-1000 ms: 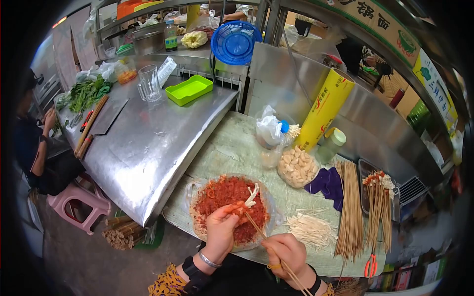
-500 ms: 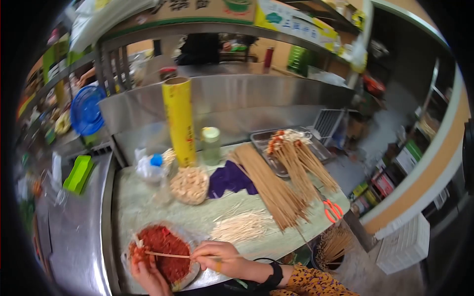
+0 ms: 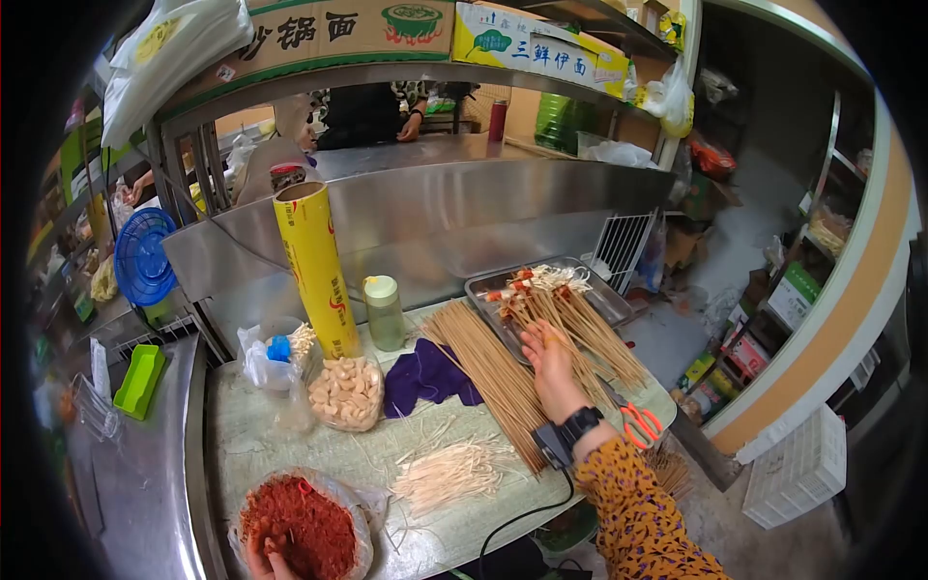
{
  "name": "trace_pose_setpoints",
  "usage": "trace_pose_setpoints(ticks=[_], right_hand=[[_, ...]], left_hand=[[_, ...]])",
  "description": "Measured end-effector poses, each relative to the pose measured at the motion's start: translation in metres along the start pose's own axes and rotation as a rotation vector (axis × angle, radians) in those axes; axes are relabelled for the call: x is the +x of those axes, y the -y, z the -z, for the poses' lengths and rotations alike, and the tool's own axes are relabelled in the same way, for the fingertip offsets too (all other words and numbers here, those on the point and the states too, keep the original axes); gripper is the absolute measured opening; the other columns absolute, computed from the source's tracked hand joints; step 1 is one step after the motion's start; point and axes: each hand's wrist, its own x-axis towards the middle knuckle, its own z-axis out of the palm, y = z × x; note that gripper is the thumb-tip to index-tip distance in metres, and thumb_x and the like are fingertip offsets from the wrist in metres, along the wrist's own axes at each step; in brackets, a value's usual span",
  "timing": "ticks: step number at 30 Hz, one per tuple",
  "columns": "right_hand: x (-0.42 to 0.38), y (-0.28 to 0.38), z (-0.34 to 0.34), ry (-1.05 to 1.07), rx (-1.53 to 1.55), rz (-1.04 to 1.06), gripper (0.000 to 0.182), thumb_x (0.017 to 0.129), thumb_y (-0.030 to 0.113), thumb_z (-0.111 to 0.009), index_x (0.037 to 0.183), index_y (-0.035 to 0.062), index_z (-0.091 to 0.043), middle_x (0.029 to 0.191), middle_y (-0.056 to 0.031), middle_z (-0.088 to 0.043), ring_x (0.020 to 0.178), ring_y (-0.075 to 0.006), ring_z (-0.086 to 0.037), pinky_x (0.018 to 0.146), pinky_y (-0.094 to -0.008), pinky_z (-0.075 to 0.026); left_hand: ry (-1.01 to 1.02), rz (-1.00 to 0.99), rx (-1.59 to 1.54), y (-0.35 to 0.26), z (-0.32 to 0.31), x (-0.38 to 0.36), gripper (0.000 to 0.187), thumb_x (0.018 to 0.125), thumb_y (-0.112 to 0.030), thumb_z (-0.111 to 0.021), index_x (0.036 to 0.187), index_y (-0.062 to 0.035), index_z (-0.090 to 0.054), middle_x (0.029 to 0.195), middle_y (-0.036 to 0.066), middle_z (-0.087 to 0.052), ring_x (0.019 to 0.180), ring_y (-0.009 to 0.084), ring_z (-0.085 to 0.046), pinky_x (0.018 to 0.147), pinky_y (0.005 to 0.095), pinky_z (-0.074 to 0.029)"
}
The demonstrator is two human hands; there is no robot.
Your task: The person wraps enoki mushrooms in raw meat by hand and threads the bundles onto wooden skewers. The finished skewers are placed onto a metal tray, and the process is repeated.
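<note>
From the head camera: the right hand lies flat, fingers released, on the skewers in the tray (sticks point from 5 to 11 o'clock). The left hand, at 7 o'clock on the desk, touches the red bowl; its fingers are hidden, I cannot tell.

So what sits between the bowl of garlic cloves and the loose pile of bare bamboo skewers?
A crumpled purple cloth lies between the garlic bowl and the bare skewers, seen in the head view.

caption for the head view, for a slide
Right hand on skewers in the tray; left hand in the chili bowl.
</note>
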Motion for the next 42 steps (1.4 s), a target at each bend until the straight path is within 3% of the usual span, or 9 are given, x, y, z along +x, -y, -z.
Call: trace_pose_setpoints(ticks=[7, 9, 13, 16, 20, 22, 29, 35, 42], right_hand=[[0.048, -0.045, 0.032, -0.14, 0.088, -0.171, 0.037, 0.096, 0.032, -0.043, 0.121, 0.0046, -0.047, 0.111, -0.0123, -0.059, 0.087, -0.0212, -0.062, 0.07, -0.0301, -0.051], [0.045, -0.031, 0.039, -0.051, 0.123, -0.338, 0.043, 0.097, 0.036, -0.037, 0.119, 0.0003, -0.044, 0.103, -0.0154, -0.062, 0.082, -0.0198, -0.062, 0.065, -0.029, -0.052], [0.0, -0.014, 0.024, 0.049, 0.114, -0.459, 0.038, 0.097, 0.032, -0.041, 0.114, -0.0004, -0.052, 0.095, -0.0151, -0.064, 0.072, -0.0152, -0.061, 0.062, -0.0258, -0.052], [-0.057, 0.01, -0.013, 0.395, -0.322, -0.355, 0.022, 0.09, 0.013, -0.055, 0.108, 0.0007, -0.057, 0.087, -0.0068, -0.064, 0.062, -0.0103, -0.057, 0.058, -0.0228, -0.048], [-0.112, -0.001, -0.053, 0.686, -0.692, -0.312, 0.016, 0.087, 0.01, -0.058, 0.1, 0.0021, -0.062, 0.083, -0.0059, -0.065, 0.065, -0.0114, -0.059, 0.059, -0.0244, -0.048], [-0.119, -0.023, -0.06, 1.045, -1.05, 0.228, 0.012, 0.081, 0.008, -0.062, 0.092, 0.0036, -0.065, 0.081, -0.0089, -0.066, 0.068, -0.0174, -0.062, 0.062, -0.0301, -0.05], [-0.12, -0.061, -0.1, 1.388, -1.438, 0.558, 0.016, 0.069, 0.007, -0.068, 0.085, 0.0042, -0.066, 0.083, -0.0106, -0.065, 0.08, -0.025, -0.063, 0.071, -0.0335, -0.049], [-0.128, -0.055, -0.107, 1.468, -1.627, 0.287, 0.018, 0.067, 0.01, -0.071, 0.082, 0.0038, -0.065, 0.086, -0.0104, -0.064, 0.082, -0.0269, -0.062, 0.072, -0.0353, -0.049], [-0.13, -0.056, -0.097, 1.513, -1.578, 0.33, 0.019, 0.068, 0.01, -0.072, 0.084, 0.0038, -0.065, 0.085, -0.0099, -0.063, 0.081, -0.0268, -0.062, 0.071, -0.0343, -0.048]], left_hand=[[0.027, 0.102, 0.005, 0.011, -0.001, 0.003, 0.035, 0.092, -0.01, -0.041, 0.124, 0.002, -0.049, 0.126, 0.015, -0.049, 0.113, 0.0281, -0.049, 0.095, 0.0388, -0.041], [-0.116, 0.191, -0.308, 0.043, -0.001, 0.003, 0.025, 0.092, -0.006, -0.048, 0.115, 0.0022, -0.051, 0.11, 0.012, -0.058, 0.094, 0.0195, -0.06, 0.08, 0.0298, -0.051], [-0.079, 0.16, -0.314, 0.055, 0.007, -0.001, 0.028, 0.092, -0.003, -0.043, 0.119, 0.0034, -0.049, 0.114, 0.012, -0.057, 0.098, 0.0197, -0.059, 0.085, 0.0319, -0.049], [-0.068, 0.141, -0.297, 0.051, 0.008, 0.0, 0.031, 0.089, 0.0, -0.043, 0.12, 0.0042, -0.049, 0.116, 0.013, -0.056, 0.099, 0.0205, -0.059, 0.088, 0.0327, -0.048], [-0.046, 0.118, -0.285, 0.051, 0.01, -0.002, 0.032, 0.088, 0.0, -0.044, 0.119, 0.005, -0.05, 0.115, 0.014, -0.057, 0.1, 0.0209, -0.058, 0.088, 0.032, -0.047], [-0.026, 0.098, -0.288, 0.05, 0.009, 0.0, 0.032, 0.088, 0.0, -0.044, 0.119, 0.0051, -0.051, 0.115, 0.014, -0.058, 0.1, 0.0206, -0.058, 0.088, 0.0316, -0.047], [-0.01, 0.108, -0.289, 0.047, 0.011, -0.002, 0.031, 0.086, 0.002, -0.046, 0.117, 0.0048, -0.053, 0.113, 0.013, -0.059, 0.098, 0.0183, -0.058, 0.086, 0.03, -0.047], [-0.005, 0.13, -0.302, 0.048, 0.012, -0.003, 0.03, 0.086, 0.003, -0.046, 0.114, 0.005, -0.054, 0.113, 0.012, -0.059, 0.097, 0.0182, -0.059, 0.085, 0.0294, -0.047], [0.008, 0.143, -0.271, 0.046, 0.013, -0.001, 0.033, 0.081, 0.007, -0.042, 0.111, 0.0056, -0.055, 0.112, 0.013, -0.059, 0.1, 0.0191, -0.057, 0.086, 0.0297, -0.046]])
